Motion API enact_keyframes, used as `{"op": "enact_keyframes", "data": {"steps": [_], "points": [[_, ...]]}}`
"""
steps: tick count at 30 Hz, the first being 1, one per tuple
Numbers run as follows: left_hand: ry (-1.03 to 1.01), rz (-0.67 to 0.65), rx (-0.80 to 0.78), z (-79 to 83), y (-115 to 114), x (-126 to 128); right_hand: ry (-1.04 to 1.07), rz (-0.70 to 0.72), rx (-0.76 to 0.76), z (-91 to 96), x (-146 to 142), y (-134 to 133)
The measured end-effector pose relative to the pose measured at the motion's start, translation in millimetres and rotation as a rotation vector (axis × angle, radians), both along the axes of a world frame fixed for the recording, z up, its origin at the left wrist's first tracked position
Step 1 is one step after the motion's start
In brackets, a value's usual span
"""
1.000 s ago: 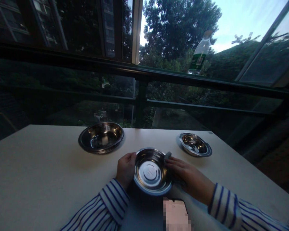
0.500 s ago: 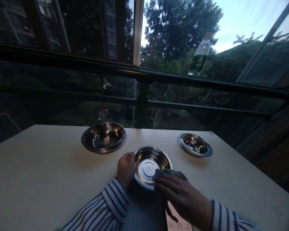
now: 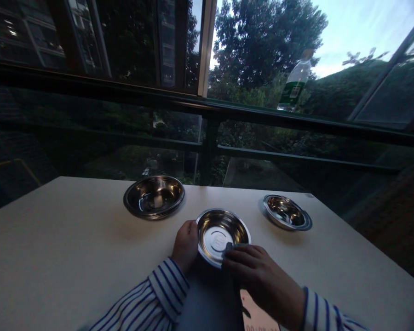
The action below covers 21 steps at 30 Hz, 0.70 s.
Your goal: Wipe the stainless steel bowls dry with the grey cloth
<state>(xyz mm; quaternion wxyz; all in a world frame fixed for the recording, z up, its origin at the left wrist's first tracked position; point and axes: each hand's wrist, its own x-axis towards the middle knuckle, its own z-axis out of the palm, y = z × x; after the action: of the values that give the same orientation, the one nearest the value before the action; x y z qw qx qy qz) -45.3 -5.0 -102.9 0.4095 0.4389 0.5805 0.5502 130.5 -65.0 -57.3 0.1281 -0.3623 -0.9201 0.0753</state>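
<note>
A shiny steel bowl (image 3: 218, 232) sits on the white table (image 3: 62, 248) just in front of me. My left hand (image 3: 185, 243) is closed on the bowl's left rim. My right hand (image 3: 258, 276) lies over the bowl's near right edge with fingers pressed on a small grey cloth (image 3: 227, 248), most of which is hidden under the hand. Both arms wear blue and white striped sleeves.
A wider steel bowl (image 3: 154, 196) stands at the back left of the table and a smaller steel bowl (image 3: 287, 212) at the back right. A plastic bottle (image 3: 294, 83) stands on the dark window rail behind. A lit phone screen (image 3: 258, 317) lies near my right wrist.
My right hand with the cloth has moved from the bowl's right rim round to its near edge and drawn in, covering more of the cloth. The left hand has kept hold of the rim.
</note>
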Motion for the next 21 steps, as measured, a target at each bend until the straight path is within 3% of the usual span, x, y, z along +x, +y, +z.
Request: {"op": "enact_keyframes", "data": {"steps": [5, 12, 21], "points": [[0.006, -0.022, 0.003, -0.9, 0, 1, 0.066, 0.088, -0.022, -8.6, -11, 0], [-0.029, -0.066, -0.017, 1.6, -2, 3, 0.045, 0.120, 0.011, -4.4, 0, -2], [-0.026, -0.124, -0.027, 11.7, -1, -5, 0.166, 0.038, -0.136, -0.5, -39, 13]]}}
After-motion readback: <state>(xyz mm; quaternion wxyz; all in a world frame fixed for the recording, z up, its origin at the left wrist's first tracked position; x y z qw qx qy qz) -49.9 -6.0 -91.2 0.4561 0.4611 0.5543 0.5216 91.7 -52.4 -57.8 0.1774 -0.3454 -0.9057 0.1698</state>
